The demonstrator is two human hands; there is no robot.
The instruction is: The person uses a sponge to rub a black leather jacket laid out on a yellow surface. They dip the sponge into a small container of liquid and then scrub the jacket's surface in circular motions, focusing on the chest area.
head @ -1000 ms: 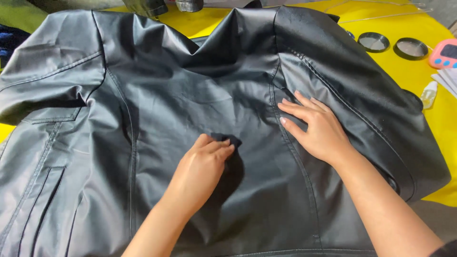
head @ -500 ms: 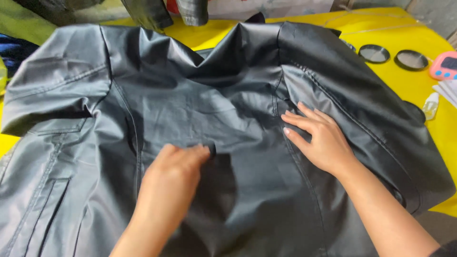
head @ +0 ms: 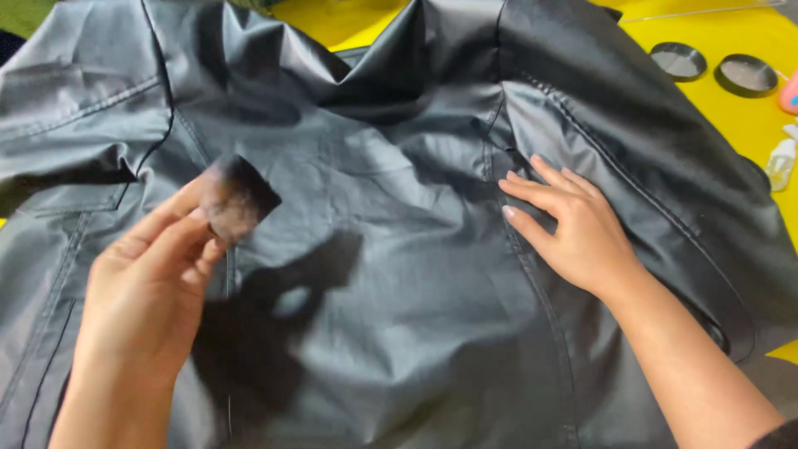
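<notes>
Head view: my left hand (head: 145,287) pinches a dark patch (head: 237,198) above the jacket (head: 391,274), while my right hand (head: 573,229) lies flat, pinning it smooth.

Bright yellow table (head: 752,125), evenly lit

Left hand (head: 145,291) is raised, back toward the camera, forearm entering from the bottom edge; thumb and fingers (head: 179,218) are pinched together at the tips, gripping. Right hand (head: 578,229) lies palm down and flat, fingers extended, slightly spread and pointing left, with the bare forearm running in from the lower right corner. The two hands are well apart.
</notes>
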